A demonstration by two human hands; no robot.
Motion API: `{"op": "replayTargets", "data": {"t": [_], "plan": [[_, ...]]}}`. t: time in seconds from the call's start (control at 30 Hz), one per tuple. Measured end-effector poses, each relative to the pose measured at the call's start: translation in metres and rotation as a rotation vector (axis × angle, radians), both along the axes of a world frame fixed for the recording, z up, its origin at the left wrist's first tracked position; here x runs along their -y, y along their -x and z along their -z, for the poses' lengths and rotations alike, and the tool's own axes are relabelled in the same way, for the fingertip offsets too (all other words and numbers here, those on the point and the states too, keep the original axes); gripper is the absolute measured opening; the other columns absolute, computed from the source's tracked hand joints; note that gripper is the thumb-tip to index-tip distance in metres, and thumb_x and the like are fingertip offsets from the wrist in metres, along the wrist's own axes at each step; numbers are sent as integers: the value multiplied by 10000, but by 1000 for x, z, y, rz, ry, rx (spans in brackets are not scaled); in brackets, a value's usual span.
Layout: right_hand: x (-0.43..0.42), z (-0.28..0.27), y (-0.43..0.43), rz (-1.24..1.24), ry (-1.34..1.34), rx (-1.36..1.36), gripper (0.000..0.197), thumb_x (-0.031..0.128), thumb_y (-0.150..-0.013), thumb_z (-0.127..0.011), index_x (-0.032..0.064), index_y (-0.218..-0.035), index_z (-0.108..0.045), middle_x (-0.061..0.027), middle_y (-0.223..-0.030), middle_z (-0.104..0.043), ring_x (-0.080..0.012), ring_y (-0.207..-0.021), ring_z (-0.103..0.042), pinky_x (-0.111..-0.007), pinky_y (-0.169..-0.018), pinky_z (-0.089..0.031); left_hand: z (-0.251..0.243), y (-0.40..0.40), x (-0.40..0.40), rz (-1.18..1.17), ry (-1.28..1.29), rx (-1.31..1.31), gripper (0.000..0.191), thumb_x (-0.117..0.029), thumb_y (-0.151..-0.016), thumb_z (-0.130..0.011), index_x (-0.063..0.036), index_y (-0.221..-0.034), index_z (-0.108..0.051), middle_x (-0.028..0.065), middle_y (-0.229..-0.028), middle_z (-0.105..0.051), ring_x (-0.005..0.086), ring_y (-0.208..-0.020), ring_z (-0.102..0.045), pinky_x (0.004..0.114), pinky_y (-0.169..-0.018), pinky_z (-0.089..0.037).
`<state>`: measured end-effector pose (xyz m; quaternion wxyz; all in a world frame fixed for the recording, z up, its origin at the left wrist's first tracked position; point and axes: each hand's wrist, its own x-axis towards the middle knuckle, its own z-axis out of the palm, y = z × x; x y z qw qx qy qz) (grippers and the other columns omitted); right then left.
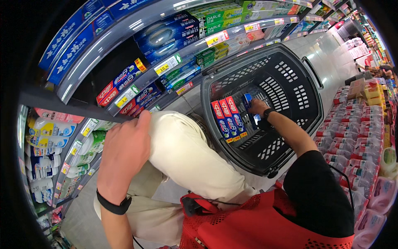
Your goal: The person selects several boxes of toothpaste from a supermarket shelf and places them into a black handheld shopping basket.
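Observation:
My right hand (258, 107) reaches down into a black plastic shopping basket (292, 59) on the floor. Its fingers grip a blue toothpaste box (247, 100) near the basket's bottom; much of that box is hidden. Beside it, three red-and-blue toothpaste boxes (228, 118) lie side by side in a row. My left hand (127, 155) rests against my bent knee (174, 133), back towards me, with the fingers mostly out of sight. Just beyond it, matching red-and-blue toothpaste boxes (119, 81) sit stacked on a shelf.
Shelves with price tags (168, 64) curve along the left and top, holding blue cartons (171, 34) and green toothpaste boxes (222, 15). Bottles (51, 132) fill the lower left shelves. Clear plastic packs (351, 143) are piled at right. A tiled aisle (326, 59) runs beyond the basket.

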<state>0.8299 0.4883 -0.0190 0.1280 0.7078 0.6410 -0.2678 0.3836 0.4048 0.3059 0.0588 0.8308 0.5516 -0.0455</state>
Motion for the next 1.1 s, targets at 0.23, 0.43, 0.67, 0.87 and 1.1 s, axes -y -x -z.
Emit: {"op": "replayTargets", "data": {"t": [0.23, 0.43, 0.67, 0.87, 1.1], "plan": [[5, 57, 1, 77, 55, 82, 408, 271, -757, -771, 32, -1081, -707, -190, -1149, -695, -367, -1063, -675, -431, -902, -561, 3, -5, -10, -81, 37, 18, 127, 8, -838, -498, -1, -965, -493, 229, -837, -637, 467, -805, -607, 540, -733, -461], [3, 32, 7, 65, 64, 63, 460, 319, -744, -800, 17, -1077, -705, -205, -1109, -704, -346, -1033, -691, -421, -881, -565, -2, -7, -10, -115, 70, -6, 138, 21, -828, -494, 11, -965, -492, 249, -817, -618, 477, -784, -589, 555, -727, -449], [10, 34, -8, 61, 186, 99, 464, 324, -774, -766, 7, -1106, -700, -218, -1125, -699, -353, -1048, -687, -416, -884, -563, 6, -13, -14, -62, 12, 64, 153, 25, -835, -485, 16, -987, -495, 251, -796, -607, 477, -775, -583, 564, -701, -444], [20, 42, 24, -68, 212, 48, 404, 299, -829, -679, 6, -1108, -676, -216, -1163, -680, -331, -1099, -666, -416, -923, -542, 5, -11, -11, -99, 49, 93, 138, 28, -837, -484, 12, -974, -476, 250, -785, -593, 482, -772, -571, 566, -691, -434], [25, 48, 30, -40, 292, -14, 388, 294, -839, -680, -19, -1068, -701, -215, -1076, -712, -299, -979, -716, -398, -829, -584, 7, -12, -11, -91, 3, 98, 121, 30, -837, -482, 6, -953, -454, 255, -787, -586, 490, -774, -560, 570, -683, -422]]}}
